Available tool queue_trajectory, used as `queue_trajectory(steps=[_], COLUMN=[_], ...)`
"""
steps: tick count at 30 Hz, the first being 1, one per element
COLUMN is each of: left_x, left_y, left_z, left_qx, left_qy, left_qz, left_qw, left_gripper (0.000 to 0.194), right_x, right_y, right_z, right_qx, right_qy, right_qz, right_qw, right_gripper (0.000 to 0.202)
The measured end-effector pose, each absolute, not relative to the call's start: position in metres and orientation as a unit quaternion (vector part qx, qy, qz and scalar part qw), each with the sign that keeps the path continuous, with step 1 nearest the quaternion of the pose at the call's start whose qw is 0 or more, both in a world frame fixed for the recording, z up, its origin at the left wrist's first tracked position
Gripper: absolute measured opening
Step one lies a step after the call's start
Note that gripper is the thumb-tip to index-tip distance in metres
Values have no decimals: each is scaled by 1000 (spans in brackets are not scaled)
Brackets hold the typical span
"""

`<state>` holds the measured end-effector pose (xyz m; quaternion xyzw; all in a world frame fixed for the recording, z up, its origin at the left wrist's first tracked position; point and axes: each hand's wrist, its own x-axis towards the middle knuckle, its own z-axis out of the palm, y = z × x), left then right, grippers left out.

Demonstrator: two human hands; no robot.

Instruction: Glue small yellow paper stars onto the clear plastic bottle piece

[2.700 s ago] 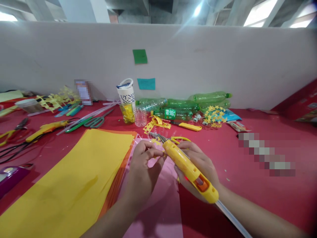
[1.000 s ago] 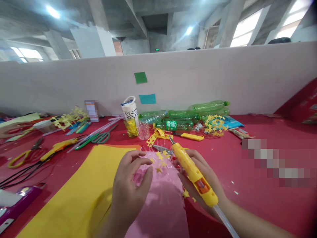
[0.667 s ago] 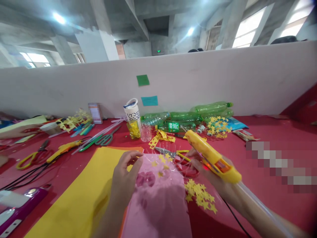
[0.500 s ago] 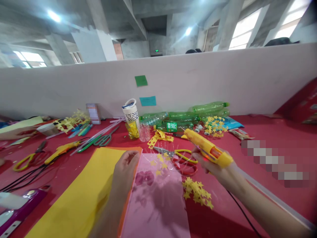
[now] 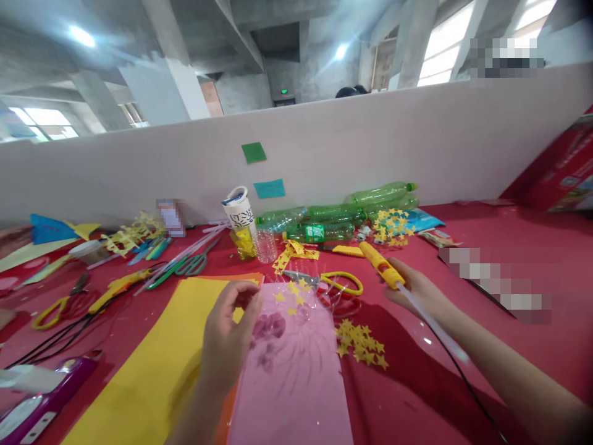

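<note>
My left hand (image 5: 229, 334) is closed in a pinch above the sheets of paper. At its fingertips is a clear plastic piece cut into thin strips, dotted with yellow stars (image 5: 296, 295); its transparent edges are hard to make out. A shadow of fanned strips falls on the pink sheet (image 5: 296, 395) below. To the right, my right hand (image 5: 412, 287) is wrapped round a yellow hot glue gun (image 5: 382, 266), with a long whitish glue stick (image 5: 430, 321) sticking out behind. Loose yellow stars (image 5: 361, 343) lie between the pink sheet and my right arm.
Yellow-handled scissors (image 5: 343, 282) lie just beyond the pink sheet. Green bottles (image 5: 336, 213) line the partition beside a white patterned cup (image 5: 238, 210). At left are a yellow sheet (image 5: 152, 352), a second glue gun (image 5: 118, 287), more scissors (image 5: 53, 312) and a purple power strip (image 5: 50, 395).
My right hand has drawn the glue gun away to the right and turned it, so the glue stick now shows. My left hand has rotated slightly, its pinch kept. The view has shifted a little.
</note>
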<state>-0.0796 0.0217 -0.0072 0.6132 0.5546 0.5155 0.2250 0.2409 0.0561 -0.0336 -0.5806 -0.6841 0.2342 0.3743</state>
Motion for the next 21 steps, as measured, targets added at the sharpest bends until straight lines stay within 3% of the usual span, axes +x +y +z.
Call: queue_trajectory(steps=[8, 11, 16, 19, 21], left_x=[-120, -123, -109, -95, -86], left_y=[17, 12, 2, 2, 6], left_z=[-28, -36, -42, -44, -45], left_qx=[520, 494, 488, 502, 500], left_qy=[638, 633, 605, 574, 572], left_qz=[475, 445, 279, 282, 285], left_qw=[311, 396, 564, 582, 584], left_gripper=[26, 28, 36, 47, 58], right_x=[275, 281, 279, 263, 243], right_y=[72, 81, 83, 73, 63], right_z=[-45, -62, -63, -45, -33], right_qx=[-547, -579, -607, -605, -585], right_qy=[-780, -765, -741, -727, -727], right_qz=[196, 177, 163, 173, 217], right_qw=[233, 219, 237, 274, 287], right_gripper=[46, 40, 40, 42, 30])
